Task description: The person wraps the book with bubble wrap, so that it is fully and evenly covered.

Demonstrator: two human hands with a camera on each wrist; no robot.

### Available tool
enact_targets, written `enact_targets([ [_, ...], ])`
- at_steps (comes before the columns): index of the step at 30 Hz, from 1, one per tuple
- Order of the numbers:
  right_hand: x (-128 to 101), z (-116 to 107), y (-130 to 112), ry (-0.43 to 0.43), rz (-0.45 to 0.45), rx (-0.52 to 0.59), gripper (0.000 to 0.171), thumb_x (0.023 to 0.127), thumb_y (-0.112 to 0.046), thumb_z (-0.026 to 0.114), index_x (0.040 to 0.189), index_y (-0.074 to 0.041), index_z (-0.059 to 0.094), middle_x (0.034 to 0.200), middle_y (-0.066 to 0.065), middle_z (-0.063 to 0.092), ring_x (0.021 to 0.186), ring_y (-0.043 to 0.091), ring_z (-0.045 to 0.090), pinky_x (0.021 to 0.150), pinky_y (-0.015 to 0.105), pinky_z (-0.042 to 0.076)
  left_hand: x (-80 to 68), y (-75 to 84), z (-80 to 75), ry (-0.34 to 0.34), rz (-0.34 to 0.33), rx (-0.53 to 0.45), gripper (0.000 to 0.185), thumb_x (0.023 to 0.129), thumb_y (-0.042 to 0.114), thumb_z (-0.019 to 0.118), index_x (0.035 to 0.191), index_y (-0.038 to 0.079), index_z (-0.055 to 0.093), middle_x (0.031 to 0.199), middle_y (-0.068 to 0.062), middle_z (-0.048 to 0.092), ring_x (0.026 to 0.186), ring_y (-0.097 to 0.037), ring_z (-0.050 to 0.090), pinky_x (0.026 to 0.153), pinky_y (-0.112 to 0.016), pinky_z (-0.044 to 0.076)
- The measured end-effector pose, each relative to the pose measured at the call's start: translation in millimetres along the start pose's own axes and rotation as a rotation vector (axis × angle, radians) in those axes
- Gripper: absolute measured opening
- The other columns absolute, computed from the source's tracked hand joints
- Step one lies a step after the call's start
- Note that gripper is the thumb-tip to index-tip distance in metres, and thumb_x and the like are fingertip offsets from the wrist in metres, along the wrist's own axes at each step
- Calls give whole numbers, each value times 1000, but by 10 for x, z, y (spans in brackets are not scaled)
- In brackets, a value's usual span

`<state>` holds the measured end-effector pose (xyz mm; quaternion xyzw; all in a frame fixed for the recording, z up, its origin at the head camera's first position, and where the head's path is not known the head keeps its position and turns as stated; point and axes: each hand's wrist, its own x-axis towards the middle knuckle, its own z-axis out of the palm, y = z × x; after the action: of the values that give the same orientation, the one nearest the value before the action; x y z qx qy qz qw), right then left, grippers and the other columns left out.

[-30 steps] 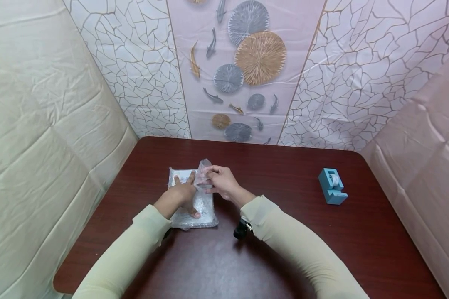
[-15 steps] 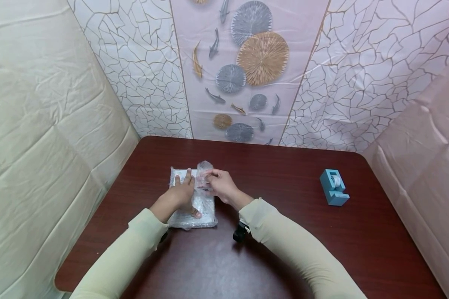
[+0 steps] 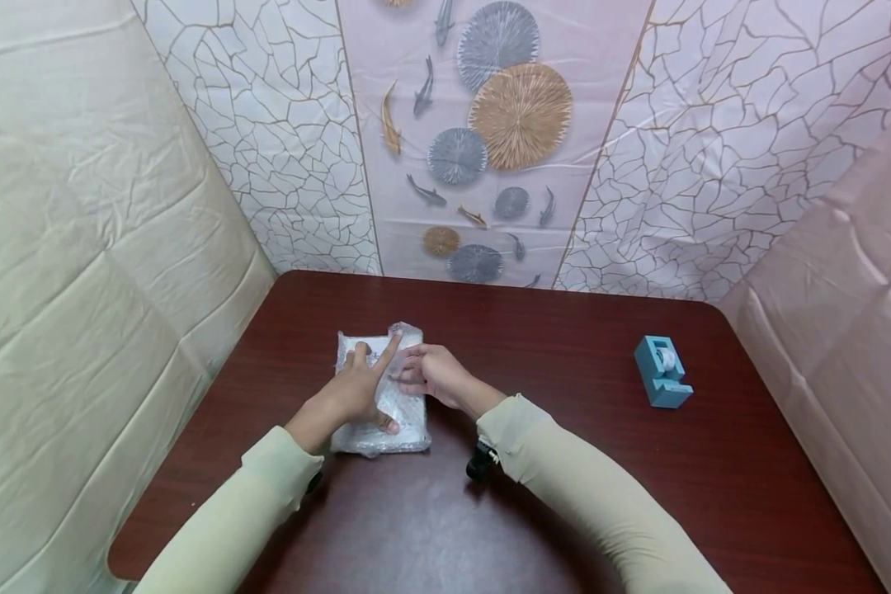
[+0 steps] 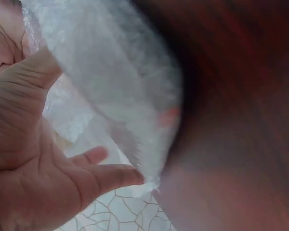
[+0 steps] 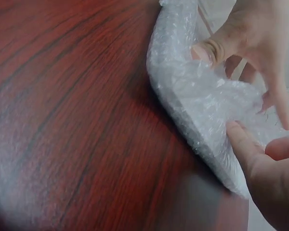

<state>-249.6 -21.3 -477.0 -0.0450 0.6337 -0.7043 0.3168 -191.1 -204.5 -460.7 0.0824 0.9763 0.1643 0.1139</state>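
A flat white rectangular item (image 3: 375, 343) lies on the table inside clear bubble wrap (image 3: 407, 411). My left hand (image 3: 351, 393) rests on the package with its fingers spread. Its thumb presses near the package's lower part, while the forefinger reaches up to the wrap's flap at the upper right corner. At the right edge, my right hand (image 3: 444, 373) pinches the flap between thumb and fingers. The right wrist view shows the thumb of my right hand (image 5: 274, 178) against the crinkled bubble wrap (image 5: 202, 101). Most of the white item is hidden under the wrap and left hand.
A blue tape dispenser (image 3: 661, 373) with a roll of clear tape stands on the right side of the dark red wooden table (image 3: 549, 346). Pale cloth walls (image 3: 111, 247) enclose the table at the left, right and back.
The left forefinger has stretched away from the other fingers toward the flap's top. My right hand has moved slightly down, and the raised flap now lies lower over the package.
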Motion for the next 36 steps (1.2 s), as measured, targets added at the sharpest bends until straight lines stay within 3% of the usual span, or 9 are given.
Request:
enact_targets([
  [5, -2, -17, 15, -38, -7, -16, 61, 101, 13, 36, 161, 9, 42, 159, 35, 56, 148, 44, 59, 117, 51, 56, -21, -41, 40, 38, 70, -17, 151, 66, 45, 107, 178, 44, 6, 183, -28, -4, 153, -76, 28, 107, -81, 50],
  [10, 3, -30, 30, -102, -10, -58, 61, 103, 13, 39, 164, 9, 38, 163, 33, 53, 155, 43, 52, 125, 52, 48, -7, -55, 60, 38, 124, -25, 136, 69, 39, 106, 176, 46, 22, 185, -19, -21, 148, -79, 33, 104, -86, 48],
  [12, 4, -34, 40, -114, -9, -72, 55, 106, 12, 41, 161, 10, 40, 163, 31, 53, 156, 42, 51, 127, 51, 47, -9, -57, 62, 36, 123, -25, 131, 70, 40, 106, 175, 39, 28, 184, -18, -23, 149, -79, 33, 106, -86, 47],
  [14, 4, -36, 47, -121, -9, -76, 52, 108, 10, 42, 160, 10, 40, 165, 31, 52, 157, 41, 50, 128, 51, 46, -22, -57, 57, 37, 114, -28, 128, 70, 42, 106, 173, 24, 34, 184, -19, -24, 150, -78, 30, 109, -85, 45],
  [17, 4, -37, 55, -134, -18, -87, 54, 109, 9, 46, 163, 10, 37, 166, 30, 51, 158, 40, 50, 128, 51, 45, -21, -83, 77, 55, 112, -26, 123, 69, 48, 106, 163, 1, 42, 183, -22, -25, 149, -78, 32, 110, -82, 47],
  [19, 3, -41, 64, -143, -35, -120, 59, 106, 10, 49, 163, 11, 35, 166, 30, 51, 157, 40, 51, 127, 49, 46, -38, -73, 63, 54, 102, -25, 122, 69, 49, 106, 157, -8, 45, 182, -24, -26, 150, -75, 35, 112, -79, 48],
  [23, -1, -46, 84, -161, -81, -196, 65, 99, 15, 56, 162, 12, 38, 164, 31, 53, 155, 42, 53, 122, 44, 51, -75, -41, 25, 29, 63, -26, 122, 72, 47, 105, 158, -14, 43, 182, -26, -26, 152, -70, 38, 116, -72, 49],
  [30, -6, -20, 106, -166, -130, -298, 73, 92, 23, 67, 159, 12, 43, 161, 30, 56, 154, 41, 55, 114, 38, 58, -51, -70, 57, 19, 53, -12, 126, 72, 50, 104, 160, -16, 42, 181, -28, -25, 137, -63, 60, 116, -62, 54],
  [36, -54, 27, 101, -153, -171, -386, 73, 91, 18, 75, 158, 10, 46, 159, 29, 60, 151, 40, 58, 115, 39, 58, 68, -219, 177, 51, 79, -3, 131, 66, 61, 103, 159, -13, 47, 184, -21, -22, 148, -67, 45, 115, -71, 50],
])
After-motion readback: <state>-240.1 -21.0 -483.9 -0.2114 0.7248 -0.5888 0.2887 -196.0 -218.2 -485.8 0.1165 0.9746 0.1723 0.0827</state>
